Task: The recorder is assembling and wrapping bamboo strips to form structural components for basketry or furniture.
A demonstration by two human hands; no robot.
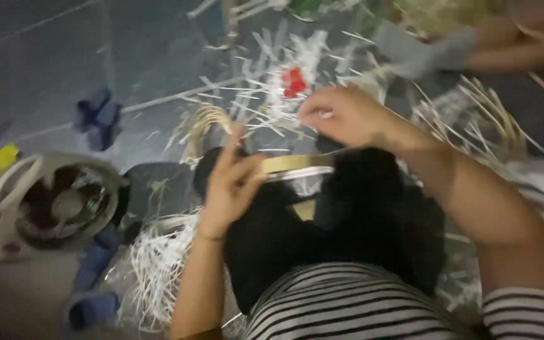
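Note:
My left hand [233,186] pinches one end of a flat yellowish strip [297,164] held level over my lap, which is covered in black cloth [347,220]. My right hand [341,116] is closed above the strip's other end; blur hides whether it grips the strip or a thin sliver. A curved bundle of pale strips [203,123] lies just beyond my left hand. White and pale slivers [272,94] are scattered on the floor ahead, with a small red piece [294,82] among them.
A small round fan [51,201] lies on the floor at left. Blue cloth pieces [99,116] lie near it. A pile of white shavings [158,264] sits by my left knee. Another person's leg with a grey sock [423,50] is at top right, beside more strips [480,113].

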